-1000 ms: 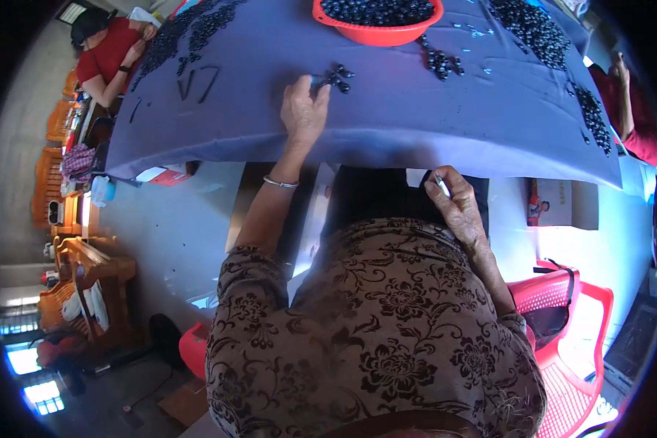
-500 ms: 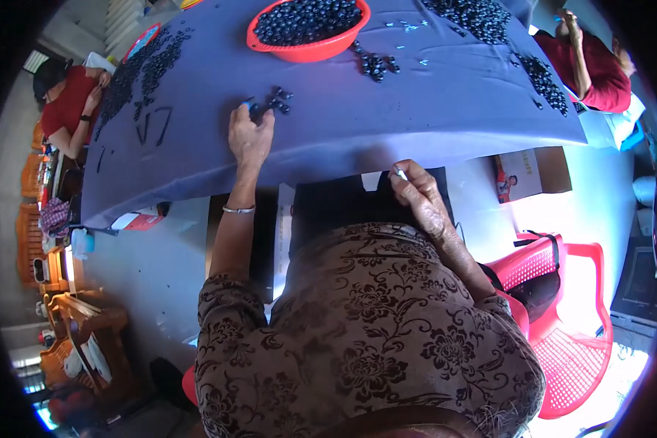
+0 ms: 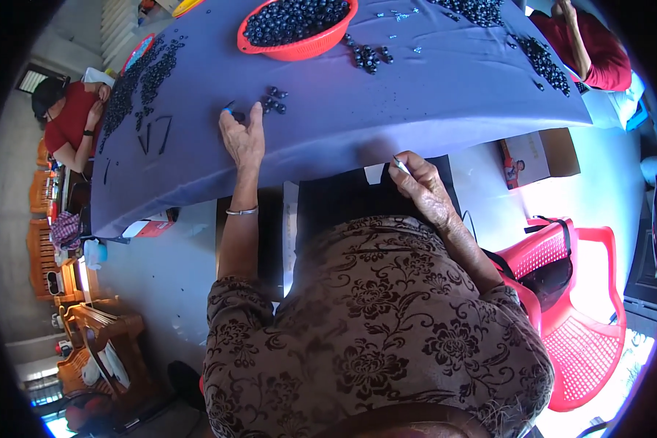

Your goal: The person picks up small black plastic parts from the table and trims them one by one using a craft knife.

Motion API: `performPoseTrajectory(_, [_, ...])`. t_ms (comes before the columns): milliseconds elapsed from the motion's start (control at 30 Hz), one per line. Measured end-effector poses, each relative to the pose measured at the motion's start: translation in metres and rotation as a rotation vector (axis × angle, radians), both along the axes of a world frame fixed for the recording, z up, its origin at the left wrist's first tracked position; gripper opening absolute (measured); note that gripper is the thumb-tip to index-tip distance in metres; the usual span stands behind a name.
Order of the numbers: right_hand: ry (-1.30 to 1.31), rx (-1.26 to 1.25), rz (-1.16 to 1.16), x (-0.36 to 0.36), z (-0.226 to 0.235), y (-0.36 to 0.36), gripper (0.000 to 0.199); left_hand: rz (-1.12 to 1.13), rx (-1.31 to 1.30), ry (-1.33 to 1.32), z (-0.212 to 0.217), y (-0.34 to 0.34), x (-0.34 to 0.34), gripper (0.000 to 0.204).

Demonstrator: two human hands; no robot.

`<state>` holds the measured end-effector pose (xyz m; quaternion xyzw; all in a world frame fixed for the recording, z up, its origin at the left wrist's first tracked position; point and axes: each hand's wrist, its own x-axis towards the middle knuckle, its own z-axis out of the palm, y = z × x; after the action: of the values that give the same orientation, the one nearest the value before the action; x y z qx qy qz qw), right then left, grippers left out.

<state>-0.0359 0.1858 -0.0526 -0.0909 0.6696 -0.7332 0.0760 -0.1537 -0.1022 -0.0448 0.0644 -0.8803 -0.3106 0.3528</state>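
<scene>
My left hand (image 3: 243,139) reaches over the cloth-covered table with thumb and forefinger spread apart. A blue band shows near its forefinger tip, and a dark round piece (image 3: 238,116) lies between the two digits, apparently not pinched. Just past the thumb sits a small group of shiny dark beads or berries (image 3: 275,101). In front of the table's near edge, my right hand (image 3: 425,188) is closed on a small white pointed tool (image 3: 401,166) that sticks out beyond the thumb. Its exact kind is too small to make out.
A red plastic basket (image 3: 299,50) full of dark round pieces stands at the far middle, with a small pile (image 3: 369,58) beside it. Tiny pale bits (image 3: 396,14) lie farther right. Two people in red work at the table's sides. A red chair (image 3: 577,321) stands to my right.
My left hand has shifted a little left and its thumb has opened away from the forefinger. My right hand still grips the white tool, whose tip now shows more. The whole view has turned slightly.
</scene>
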Motion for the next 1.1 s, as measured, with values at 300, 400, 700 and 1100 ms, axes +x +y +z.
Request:
performPoseTrajectory(300, [0.026,-0.016,-0.020,0.004,0.001,0.003,0.013,-0.495,-0.224,-0.012,0.012,0.120,-0.037,0.039])
performPoseTrajectory(400, [0.012,-0.001,-0.044,0.006,0.002,0.005,0.012,-0.409,-0.259,-0.099,0.005,0.156,-0.057,0.047])
performPoseTrajectory(700, [0.010,-0.040,-0.063,0.003,-0.003,0.013,0.012,-0.341,-0.351,-0.079,-0.005,0.161,-0.073,0.035])
performPoseTrajectory(1100, [0.025,-0.187,-0.100,0.006,0.007,0.013,0.019,-1.139,1.574,-0.672,0.072,0.113,0.059,0.021])
